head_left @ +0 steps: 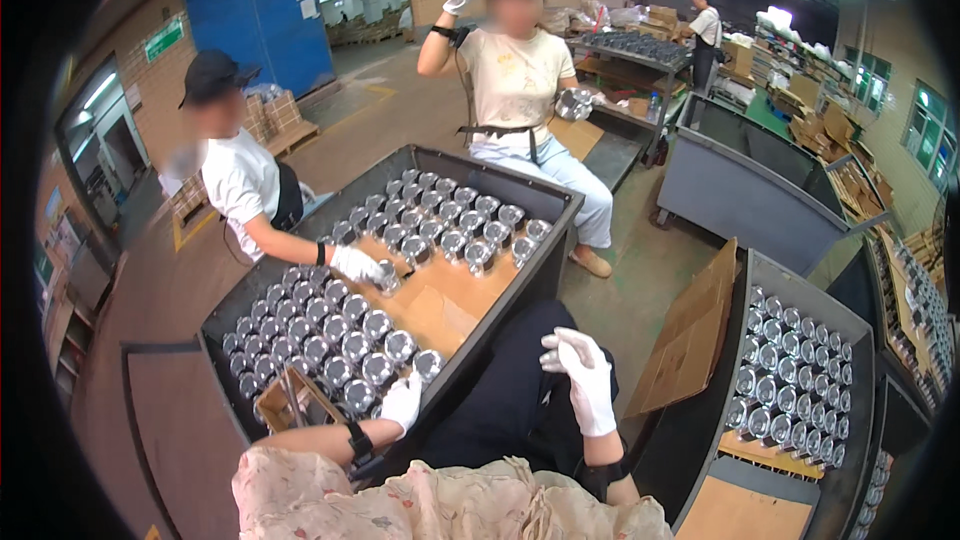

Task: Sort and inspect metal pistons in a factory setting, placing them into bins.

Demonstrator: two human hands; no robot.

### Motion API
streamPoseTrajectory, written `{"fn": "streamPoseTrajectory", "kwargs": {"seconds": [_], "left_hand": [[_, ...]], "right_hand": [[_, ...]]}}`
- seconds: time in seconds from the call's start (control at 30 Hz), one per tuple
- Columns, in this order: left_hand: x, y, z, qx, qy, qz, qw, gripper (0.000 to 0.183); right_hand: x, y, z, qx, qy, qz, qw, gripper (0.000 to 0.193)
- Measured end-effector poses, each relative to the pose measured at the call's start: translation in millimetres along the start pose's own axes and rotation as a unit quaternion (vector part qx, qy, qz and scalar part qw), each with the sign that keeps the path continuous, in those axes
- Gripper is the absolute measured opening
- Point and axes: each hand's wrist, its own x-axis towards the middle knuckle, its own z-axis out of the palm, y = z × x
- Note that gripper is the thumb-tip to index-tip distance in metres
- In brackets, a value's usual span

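My left hand [403,403], in a white glove, reaches over the near edge of a dark bin [505,335]. Its fingers are closed at the side of a shiny round metal part [428,364], which looks like a piston, at the end of a row. My right hand [584,380], also gloved, is raised above my dark-trousered lap; its fingers are loosely bent and apart, with nothing visible in them. Rows of similar metal parts [355,345] stand on brown cardboard [440,310] inside the bin. A small wooden box [290,402] sits near my left forearm.
Across the bin at left, a person's gloved hand [357,265] touches another part. A seated person [520,90] opposite holds a metal part [573,104]. On my right stands a second bin [800,290] with more parts and an upright cardboard sheet [690,335]; a grey cart [745,190] lies beyond.
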Motion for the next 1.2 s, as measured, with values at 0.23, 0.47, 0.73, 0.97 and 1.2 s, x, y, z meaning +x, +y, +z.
{"fn": "streamPoseTrajectory", "kwargs": {"seconds": [0.23, 0.47, 0.73, 0.97, 1.2], "left_hand": [[-23.5, 56.2, -68.7, -0.234, 0.004, -0.215, 0.948, 0.067], [-12.7, 35.4, -54.7, -0.090, -0.059, -0.029, 0.994, 0.046], [-0.9, 29.0, -70.8, -0.311, -0.095, -0.161, 0.932, 0.042], [12.9, -18.8, -146.6, -0.625, -0.094, -0.137, 0.763, 0.025], [2.7, -68.4, -181.4, -0.763, -0.328, -0.367, 0.418, 0.018]], "right_hand": [[12.0, 11.0, 43.9, -0.040, -0.104, 0.048, 0.993, 0.026], [10.9, -3.5, 40.4, -0.085, -0.078, 0.041, 0.993, 0.027], [27.3, 31.2, 22.0, -0.088, 0.014, 0.156, 0.984, 0.030], [53.6, 30.4, 10.9, -0.029, 0.030, 0.238, 0.970, 0.037], [54.0, -63.3, 11.8, 0.029, 0.145, 0.380, 0.913, 0.055]]}}
